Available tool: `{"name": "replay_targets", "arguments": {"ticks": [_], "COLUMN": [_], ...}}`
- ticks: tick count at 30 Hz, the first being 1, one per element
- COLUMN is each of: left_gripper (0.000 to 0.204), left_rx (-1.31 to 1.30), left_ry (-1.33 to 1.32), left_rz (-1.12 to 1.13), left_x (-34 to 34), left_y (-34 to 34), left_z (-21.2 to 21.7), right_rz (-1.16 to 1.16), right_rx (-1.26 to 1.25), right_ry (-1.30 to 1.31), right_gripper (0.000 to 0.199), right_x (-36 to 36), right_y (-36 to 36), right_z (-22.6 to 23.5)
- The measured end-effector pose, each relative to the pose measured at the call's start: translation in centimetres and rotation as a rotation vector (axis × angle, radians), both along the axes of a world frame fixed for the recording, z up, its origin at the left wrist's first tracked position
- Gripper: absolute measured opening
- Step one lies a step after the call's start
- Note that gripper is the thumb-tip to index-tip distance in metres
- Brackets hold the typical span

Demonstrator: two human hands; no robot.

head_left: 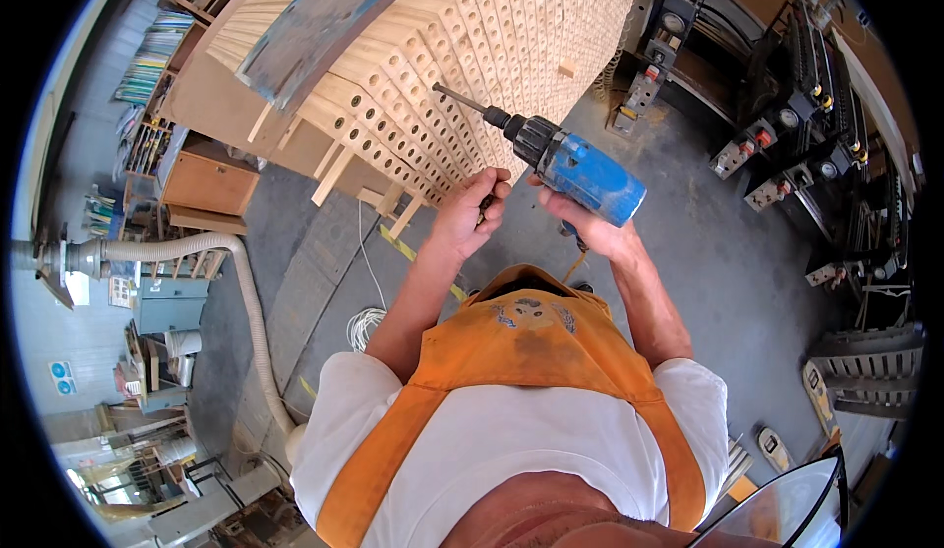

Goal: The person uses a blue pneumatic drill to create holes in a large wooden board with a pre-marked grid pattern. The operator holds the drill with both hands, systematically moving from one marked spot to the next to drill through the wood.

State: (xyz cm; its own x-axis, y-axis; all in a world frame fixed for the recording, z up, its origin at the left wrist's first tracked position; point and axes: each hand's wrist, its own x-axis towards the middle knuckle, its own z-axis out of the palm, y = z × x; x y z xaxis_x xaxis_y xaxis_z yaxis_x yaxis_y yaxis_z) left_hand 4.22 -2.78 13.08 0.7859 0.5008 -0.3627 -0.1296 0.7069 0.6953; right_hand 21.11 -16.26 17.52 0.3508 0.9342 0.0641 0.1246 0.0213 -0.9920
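My right hand (602,231) grips a blue cordless drill (580,170) by its handle. A long bit (460,97) in its black chuck points up and left, its tip in front of the holed face of a large stack of pale wooden pieces (433,66). Close beside the drill, my left hand (475,216) is closed around small dark, brass-toned metal pieces (484,206), partly hidden by the fingers. Rows of round holes cover the stack's face. Several holes at its lower left hold dark metal-rimmed inserts (369,114); others are bare wood.
A worn blue-grey board (329,22) lies on top of the stack. Wooden battens (332,176) jut out beneath it. Black machinery (787,115) stands at the right. A ribbed hose (251,292) and a coiled white cable (366,327) lie at the left, near a wooden cabinet (208,186).
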Motion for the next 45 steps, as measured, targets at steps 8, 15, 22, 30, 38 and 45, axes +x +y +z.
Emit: {"name": "replay_targets", "arguments": {"ticks": [8,15,22,30,38,45], "left_gripper": [0.034,0.029,0.022,0.023,0.032,0.032], "left_rx": [0.085,0.197,0.077,0.307,0.267,0.183], "left_ry": [0.11,-0.062,-0.386,-0.078,-0.257,-0.314], "left_rz": [0.052,0.237,0.3,0.188,0.306,0.318], "left_x": [-0.8,-0.6,-0.3,-0.3,0.9,1.1], "left_y": [0.1,1.1,2.0,2.2,2.1,2.3], "left_z": [1.0,4.6,5.3,5.7,6.9,6.2], "right_rz": [0.005,-0.049,0.143,0.169,0.043,0.04], "right_rx": [0.03,0.171,0.15,0.114,0.068,0.084], "right_ry": [0.209,-0.121,0.31,0.315,0.337,0.289], "right_gripper": [0.028,0.032,0.033,0.032,0.031,0.029], "right_x": [-0.2,-0.1,1.1,2.3,-1.0,-2.1], "right_y": [0.2,-0.6,-3.7,-4.4,-2.9,-0.6], "right_z": [0.1,-1.3,-1.6,-2.5,-1.6,-1.3]}}
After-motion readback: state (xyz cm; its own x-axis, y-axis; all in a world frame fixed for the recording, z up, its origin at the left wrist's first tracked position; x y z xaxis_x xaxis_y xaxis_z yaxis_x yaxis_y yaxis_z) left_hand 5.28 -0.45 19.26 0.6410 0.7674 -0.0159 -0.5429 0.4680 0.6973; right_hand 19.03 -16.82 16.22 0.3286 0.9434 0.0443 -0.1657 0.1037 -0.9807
